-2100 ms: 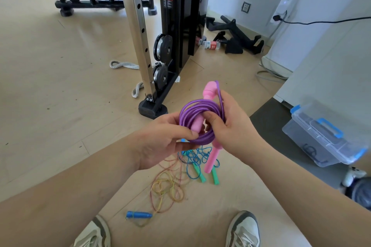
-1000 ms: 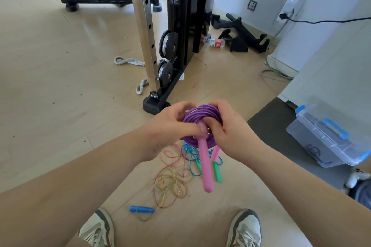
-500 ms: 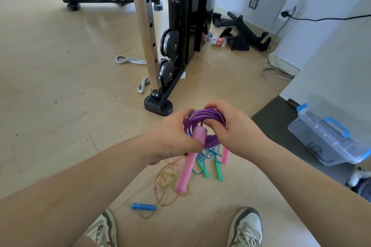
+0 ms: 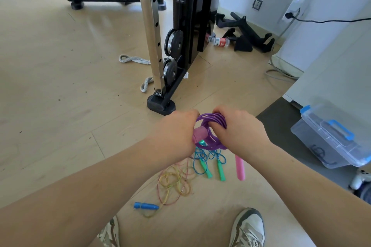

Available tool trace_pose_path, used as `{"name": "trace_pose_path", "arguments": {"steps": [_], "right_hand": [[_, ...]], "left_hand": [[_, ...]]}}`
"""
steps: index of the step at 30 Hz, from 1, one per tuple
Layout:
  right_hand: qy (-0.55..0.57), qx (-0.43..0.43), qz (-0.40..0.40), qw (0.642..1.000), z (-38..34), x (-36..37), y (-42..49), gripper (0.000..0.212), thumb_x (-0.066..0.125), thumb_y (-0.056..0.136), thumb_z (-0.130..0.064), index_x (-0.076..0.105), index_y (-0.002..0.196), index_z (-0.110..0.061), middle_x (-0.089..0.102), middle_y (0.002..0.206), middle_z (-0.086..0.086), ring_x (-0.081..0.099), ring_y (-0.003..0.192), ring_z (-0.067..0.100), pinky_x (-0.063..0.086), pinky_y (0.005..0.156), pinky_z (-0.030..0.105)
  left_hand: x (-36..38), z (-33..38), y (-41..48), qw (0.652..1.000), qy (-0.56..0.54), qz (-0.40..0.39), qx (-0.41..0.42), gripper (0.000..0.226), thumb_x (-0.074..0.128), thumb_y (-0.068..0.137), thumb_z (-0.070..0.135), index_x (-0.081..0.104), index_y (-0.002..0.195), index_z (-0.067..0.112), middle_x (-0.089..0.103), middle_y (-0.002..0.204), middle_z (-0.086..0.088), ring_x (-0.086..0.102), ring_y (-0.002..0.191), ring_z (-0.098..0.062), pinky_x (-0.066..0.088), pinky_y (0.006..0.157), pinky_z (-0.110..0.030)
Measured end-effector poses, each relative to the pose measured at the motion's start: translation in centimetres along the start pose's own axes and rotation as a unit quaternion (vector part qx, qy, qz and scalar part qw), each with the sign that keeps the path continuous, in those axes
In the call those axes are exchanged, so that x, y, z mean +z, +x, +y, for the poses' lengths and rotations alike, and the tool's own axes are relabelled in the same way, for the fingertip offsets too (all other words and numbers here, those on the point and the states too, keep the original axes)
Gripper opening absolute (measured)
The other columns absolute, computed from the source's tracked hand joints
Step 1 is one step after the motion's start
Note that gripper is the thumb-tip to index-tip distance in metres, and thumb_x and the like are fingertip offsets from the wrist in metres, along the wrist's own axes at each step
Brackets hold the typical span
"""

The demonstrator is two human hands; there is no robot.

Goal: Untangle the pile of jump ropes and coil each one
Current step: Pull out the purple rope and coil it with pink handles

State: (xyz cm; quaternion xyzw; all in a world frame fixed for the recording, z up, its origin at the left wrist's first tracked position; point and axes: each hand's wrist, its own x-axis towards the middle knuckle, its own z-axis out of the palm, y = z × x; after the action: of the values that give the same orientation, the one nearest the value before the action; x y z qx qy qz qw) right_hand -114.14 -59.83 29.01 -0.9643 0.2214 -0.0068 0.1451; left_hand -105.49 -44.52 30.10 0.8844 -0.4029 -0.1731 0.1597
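Both hands hold a coiled purple jump rope [image 4: 213, 120] above the floor. My left hand [image 4: 176, 130] is closed around one of its pink handles [image 4: 198, 134]; my right hand [image 4: 239, 128] grips the coil's right side. The other pink handle [image 4: 240, 167] hangs down below my right hand. On the floor beneath lie a blue rope with green handles [image 4: 208, 161] and a loose yellow-pink rope [image 4: 174, 184] with a blue handle [image 4: 146, 206].
A black and steel gym machine [image 4: 160, 50] stands just beyond my hands. A clear storage box with blue latches [image 4: 331, 136] sits on a dark mat at the right. A plastic bottle [image 4: 217, 41] lies further back. My shoes [image 4: 249, 228] are at the bottom.
The pink handle that hung down from my left hand has been pulled up into it against the coil. Both hands shifted slightly lower and closer around the purple coil.
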Motion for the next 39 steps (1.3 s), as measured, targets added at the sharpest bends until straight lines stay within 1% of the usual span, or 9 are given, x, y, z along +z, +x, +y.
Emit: {"name": "trace_pose_path", "arguments": {"steps": [3,8,14,21,26,30,32,35,39], "right_hand": [[0.098,-0.018,-0.009,0.995,0.5,0.1,-0.1,0.018,0.059,0.097,-0.041,0.064,0.109,-0.029,0.067,0.087,-0.011,0.063,0.081,0.013,0.054,0.069,0.037],[0.119,-0.044,-0.033,0.991,0.9,-0.1,-0.4,0.016,0.061,0.099,-0.034,0.066,0.113,-0.031,0.069,0.093,-0.012,0.064,0.086,0.011,0.056,0.078,0.036],[0.190,-0.058,-0.065,0.978,0.6,-0.4,-0.7,0.013,0.067,0.096,-0.028,0.069,0.108,-0.030,0.070,0.094,-0.013,0.063,0.088,0.003,0.044,0.071,0.017],[0.287,-0.071,-0.054,0.954,-0.8,0.0,-0.9,0.020,0.075,0.090,-0.027,0.074,0.109,-0.035,0.073,0.096,-0.019,0.065,0.093,-0.003,0.051,0.079,0.014],[0.258,-0.087,-0.068,0.960,-0.2,-0.3,-0.7,0.019,0.075,0.092,-0.031,0.072,0.110,-0.035,0.072,0.095,-0.019,0.066,0.090,-0.002,0.054,0.077,0.015],[0.240,-0.087,-0.070,0.964,0.7,-0.5,-0.6,0.017,0.072,0.093,-0.029,0.072,0.108,-0.037,0.072,0.092,-0.022,0.065,0.090,-0.004,0.049,0.075,0.010],[0.256,-0.073,-0.074,0.961,1.3,-0.8,-0.6,0.016,0.072,0.093,-0.029,0.073,0.107,-0.037,0.072,0.089,-0.021,0.065,0.086,-0.004,0.049,0.073,0.009],[0.258,-0.055,-0.067,0.962,2.2,-1.0,-0.6,0.015,0.070,0.095,-0.027,0.073,0.106,-0.035,0.072,0.083,-0.019,0.067,0.080,-0.001,0.050,0.070,0.013],[0.247,-0.048,-0.063,0.966,2.8,-1.2,-0.8,0.015,0.066,0.097,-0.025,0.069,0.106,-0.037,0.070,0.083,-0.017,0.065,0.079,-0.002,0.046,0.065,0.008]], "left_hand": [[0.1,-0.4,-0.1,0.997,-0.064,-0.046,-0.010,0.041,0.063,0.089,0.030,0.052,0.128,0.024,0.066,0.114,0.005,0.064,0.097,-0.020,0.057,0.082,-0.041],[-0.8,-0.9,-0.4,0.982,-0.117,-0.148,0.000,0.093,0.067,0.083,0.013,0.020,0.158,0.040,0.055,0.135,0.017,0.061,0.083,-0.003,0.049,0.060,-0.012],[-0.4,-1.2,-0.5,0.943,-0.287,-0.155,-0.057,0.085,0.088,0.070,0.017,0.047,0.140,0.039,0.067,0.105,0.007,0.073,0.088,-0.013,0.064,0.079,-0.037],[1.5,-0.3,-0.4,0.941,-0.321,-0.017,-0.103,0.044,0.081,0.065,0.036,0.062,0.104,0.034,0.070,0.076,0.007,0.068,0.072,-0.012,0.058,0.069,-0.033],[0.8,-1.0,0.0,0.960,-0.263,-0.023,-0.092,0.035,0.052,0.081,0.009,0.061,0.105,0.033,0.066,0.083,0.001,0.060,0.072,-0.016,0.050,0.060,-0.030],[1.2,-0.7,-0.3,0.952,-0.293,-0.043,-0.074,0.022,0.069,0.086,0.032,0.061,0.107,0.035,0.063,0.080,0.005,0.061,0.070,-0.012,0.049,0.061,-0.028],[1.2,-0.7,-0.4,0.955,-0.291,-0.024,-0.052,0.025,0.070,0.089,0.037,0.064,0.113,0.036,0.067,0.084,0.003,0.065,0.075,-0.013,0.055,0.067,-0.030],[0.7,-0.9,-0.4,0.948,-0.316,-0.020,-0.010,0.038,0.060,0.094,0.012,0.065,0.125,0.034,0.071,0.095,-0.004,0.067,0.094,-0.025,0.058,0.087,-0.043],[0.5,-0.9,-0.7,0.950,-0.305,-0.068,0.026,0.060,0.048,0.093,-0.004,0.057,0.139,0.033,0.070,0.105,0.005,0.064,0.104,-0.020,0.055,0.090,-0.036]]}}
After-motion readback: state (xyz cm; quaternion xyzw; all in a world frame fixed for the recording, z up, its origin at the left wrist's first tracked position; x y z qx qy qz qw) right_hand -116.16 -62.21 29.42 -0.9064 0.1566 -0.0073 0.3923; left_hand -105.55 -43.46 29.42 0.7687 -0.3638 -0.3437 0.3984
